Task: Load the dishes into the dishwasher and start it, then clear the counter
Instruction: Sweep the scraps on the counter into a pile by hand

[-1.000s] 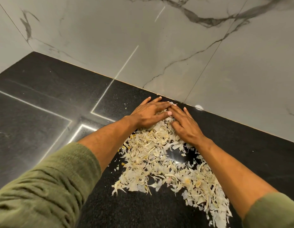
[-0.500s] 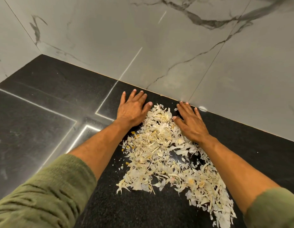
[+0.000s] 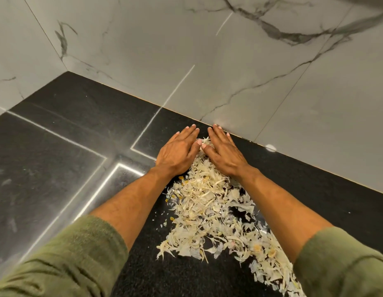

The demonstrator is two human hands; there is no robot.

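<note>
My left hand (image 3: 177, 151) flat, fingers together and extended, holding nothing; right hand (image 3: 223, 154) same, palm down. Thumbs nearly touching over far end of peel scraps (image 3: 209, 213), frame center. Scraps under palms hidden. Pile trails to lower right, cut off by edge. Black counter (image 3: 57, 157); marble wall (image 3: 207, 61) above. Green sleeves (image 3: 64, 260) lower corners. No writing visible.

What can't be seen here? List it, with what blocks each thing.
Head view only:
- Peels: the far end is under the left hand and right hand; the near end is cut off by the bottom edge.
- Palms: face down, so any grip is hidden.
- Counter: cut off left and bottom, partly behind the sleeves.
- Dishwasher and dishes: out of frame.
</note>
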